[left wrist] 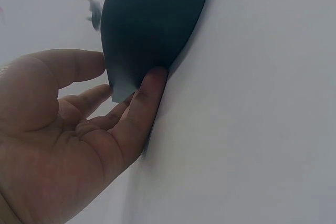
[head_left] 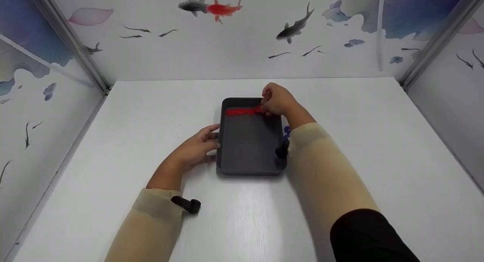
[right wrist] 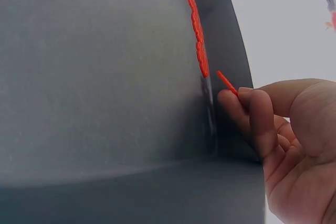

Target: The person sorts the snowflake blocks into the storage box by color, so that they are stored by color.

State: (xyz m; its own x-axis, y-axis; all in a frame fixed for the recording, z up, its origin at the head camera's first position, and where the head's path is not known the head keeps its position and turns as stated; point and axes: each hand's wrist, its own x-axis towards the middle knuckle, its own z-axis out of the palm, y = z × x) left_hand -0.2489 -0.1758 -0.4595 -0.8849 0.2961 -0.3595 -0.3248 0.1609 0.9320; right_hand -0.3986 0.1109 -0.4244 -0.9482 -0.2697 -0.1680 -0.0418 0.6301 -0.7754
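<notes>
A dark grey rectangular tray [head_left: 247,148] lies on the white table. Along the inside of its far edge runs a row of flat red pieces [head_left: 240,112], also seen in the right wrist view. My right hand [head_left: 279,99] is over the tray's far right corner, pinching a small thin red piece [right wrist: 227,82] between thumb and fingertips. That piece is apart from the row's near end in the right wrist view. At the tray's left side, my left hand [head_left: 194,148] rests its fingertips against the outer wall, fingers spread and slightly bent.
Small blue pieces [head_left: 287,131] lie just right of the tray, partly hidden by the right wrist. Black camera mounts [head_left: 187,204] stick out from both wrists. White panels [head_left: 242,61] with painted fish stand behind and beside the table [head_left: 151,114].
</notes>
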